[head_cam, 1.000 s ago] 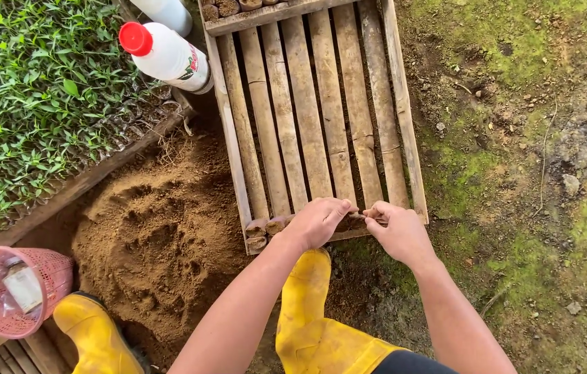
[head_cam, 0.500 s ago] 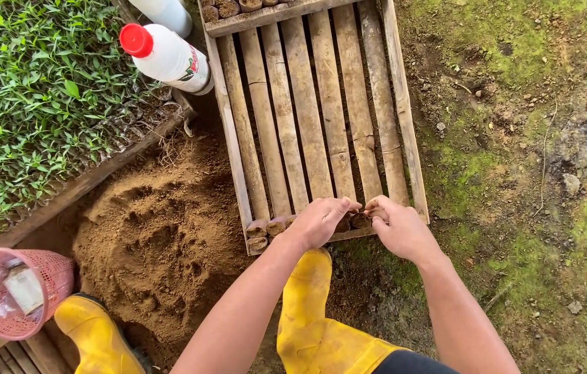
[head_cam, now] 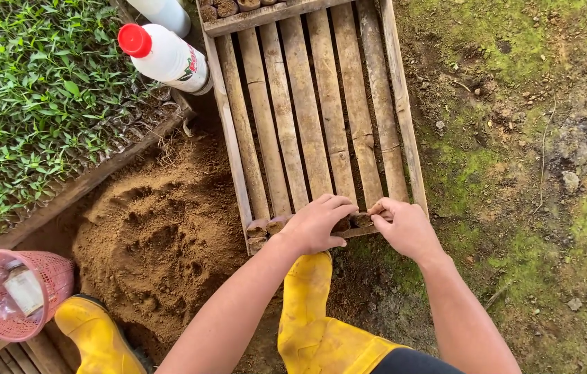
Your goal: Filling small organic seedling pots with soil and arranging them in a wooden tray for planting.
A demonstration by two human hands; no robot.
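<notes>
A wooden slatted tray [head_cam: 307,104] lies on the ground in front of me. Along its near rail stands a short row of small soil-filled pots [head_cam: 266,226]. My left hand [head_cam: 315,225] curls over that row, its fingers closed on one of the pots near the middle. My right hand [head_cam: 404,227] is just to the right, almost touching the left one, and pinches another small soil-filled pot [head_cam: 362,219] against the rail. More soil pots [head_cam: 227,8] fill the far end of the tray.
A heap of loose brown soil [head_cam: 162,242] lies left of the tray. A white bottle with a red cap [head_cam: 169,57] and a second white bottle [head_cam: 165,10] rest by a seedling bed [head_cam: 30,104]. A pink basket [head_cam: 20,294] and my yellow boots [head_cam: 317,325] are near; mossy ground [head_cam: 529,173] lies at right.
My right hand has drawn in closer to the left one at the tray's near rail. The left hand has stayed over the row of pots.
</notes>
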